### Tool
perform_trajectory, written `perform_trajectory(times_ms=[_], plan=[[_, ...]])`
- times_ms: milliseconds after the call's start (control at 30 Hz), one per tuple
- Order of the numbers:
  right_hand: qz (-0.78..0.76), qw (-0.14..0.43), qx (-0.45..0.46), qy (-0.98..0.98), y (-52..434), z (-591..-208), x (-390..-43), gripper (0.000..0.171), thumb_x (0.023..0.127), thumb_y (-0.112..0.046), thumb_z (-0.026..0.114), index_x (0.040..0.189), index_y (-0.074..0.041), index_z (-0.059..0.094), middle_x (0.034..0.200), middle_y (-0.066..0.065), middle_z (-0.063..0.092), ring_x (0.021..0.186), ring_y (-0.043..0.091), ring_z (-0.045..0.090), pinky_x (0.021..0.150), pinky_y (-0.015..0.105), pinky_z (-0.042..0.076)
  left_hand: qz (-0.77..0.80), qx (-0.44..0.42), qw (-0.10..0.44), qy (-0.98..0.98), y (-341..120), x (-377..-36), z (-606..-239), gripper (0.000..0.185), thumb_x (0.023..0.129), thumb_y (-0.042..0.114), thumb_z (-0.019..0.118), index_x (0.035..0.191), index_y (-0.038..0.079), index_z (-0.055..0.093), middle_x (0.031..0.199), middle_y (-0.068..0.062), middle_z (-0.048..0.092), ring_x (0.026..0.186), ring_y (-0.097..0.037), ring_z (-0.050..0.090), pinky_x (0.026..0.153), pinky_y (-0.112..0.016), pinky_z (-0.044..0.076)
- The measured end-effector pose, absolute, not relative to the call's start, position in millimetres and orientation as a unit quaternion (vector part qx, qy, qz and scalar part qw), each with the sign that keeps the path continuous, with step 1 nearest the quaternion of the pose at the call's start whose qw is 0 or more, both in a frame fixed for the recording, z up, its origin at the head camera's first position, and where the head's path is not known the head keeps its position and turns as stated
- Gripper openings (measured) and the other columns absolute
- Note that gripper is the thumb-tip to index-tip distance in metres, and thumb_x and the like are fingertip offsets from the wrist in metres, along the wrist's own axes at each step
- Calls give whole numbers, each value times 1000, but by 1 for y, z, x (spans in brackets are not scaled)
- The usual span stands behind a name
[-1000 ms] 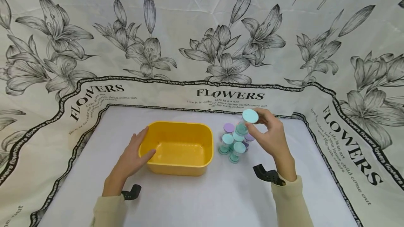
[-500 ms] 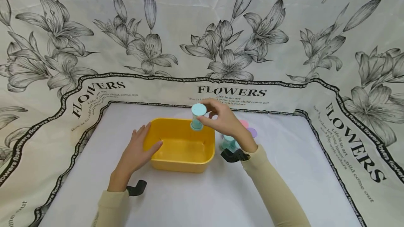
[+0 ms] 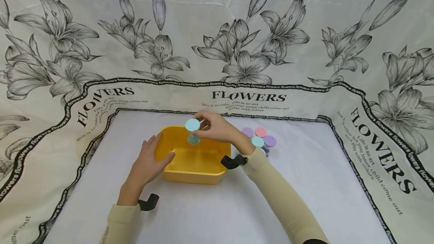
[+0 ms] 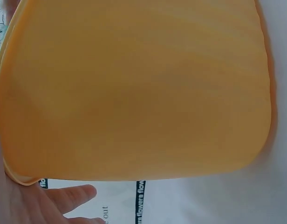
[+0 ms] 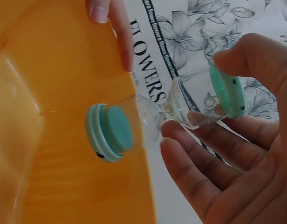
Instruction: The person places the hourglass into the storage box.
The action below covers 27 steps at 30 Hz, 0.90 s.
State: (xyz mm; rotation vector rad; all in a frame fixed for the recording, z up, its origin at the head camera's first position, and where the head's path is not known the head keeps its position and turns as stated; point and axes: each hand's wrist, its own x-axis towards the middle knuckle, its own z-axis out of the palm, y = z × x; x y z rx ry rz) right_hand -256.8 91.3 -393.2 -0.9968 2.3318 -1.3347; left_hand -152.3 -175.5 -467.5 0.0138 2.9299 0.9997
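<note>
My right hand (image 3: 215, 126) holds a small sand timer (image 5: 118, 128) by its upper end, above the yellow plastic basin (image 3: 193, 178). The timer has mint-green end caps and a clear waisted glass; it is tilted in the right wrist view, with the thumb on one cap and fingers under the glass. My left hand (image 3: 146, 163) rests at the basin's left side, its thumb over the rim and its straight fingers along the outside. In the left wrist view the basin's outer wall (image 4: 134, 93) covers most of the picture, with two left fingertips below it.
Right of the basin stands a group of sand timers with purple (image 3: 269, 141), pink (image 3: 260, 132) and mint (image 3: 257, 142) caps, partly hidden by the right wrist. A white cloth (image 3: 271, 206) covers the table. A flower-print curtain (image 3: 237, 48) rises behind.
My right hand has carried the mint sand timer left from the group to above the basin, moving further left over the last half second. The left hand has stayed at the basin's side.
</note>
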Motion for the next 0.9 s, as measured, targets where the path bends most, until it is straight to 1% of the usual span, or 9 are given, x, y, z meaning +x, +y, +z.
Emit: perform_trajectory(times_ms=[233,300,433,667,900], plan=[[-435,200,-369,796,74,-409,-268,40,89,-18,79,125,-9,63,120,8,69,102,17,72,94,29,60,343,10,18,939,-176,-153,-472,92,94,65,59,165,18,23,170,-23,19,154,-58,8,107,-85,23],[-426,210,-370,798,69,-413,-271,40,89,-18,79,124,-7,63,120,9,69,102,18,72,94,28,59,345,10,17,938,-176,-153,-473,95,93,66,60,165,18,23,170,-23,19,154,-58,9,107,-86,23],[-399,229,-362,811,60,-422,-272,41,88,-20,80,124,-9,63,122,8,69,105,17,73,93,26,60,351,8,19,936,-176,-153,-475,98,91,68,61,165,18,22,170,-22,20,154,-58,9,106,-86,22],[-331,240,-395,823,44,-432,-268,39,90,-18,79,125,-9,65,124,6,71,106,16,71,90,22,59,352,11,20,936,-174,-154,-475,97,91,63,65,165,16,22,170,-22,20,154,-57,10,107,-86,23],[-292,234,-408,833,30,-435,-269,40,90,-16,79,126,-9,66,126,8,72,101,12,70,86,19,57,346,9,18,938,-176,-152,-474,99,90,69,62,165,18,22,170,-22,19,154,-57,9,105,-87,23]])
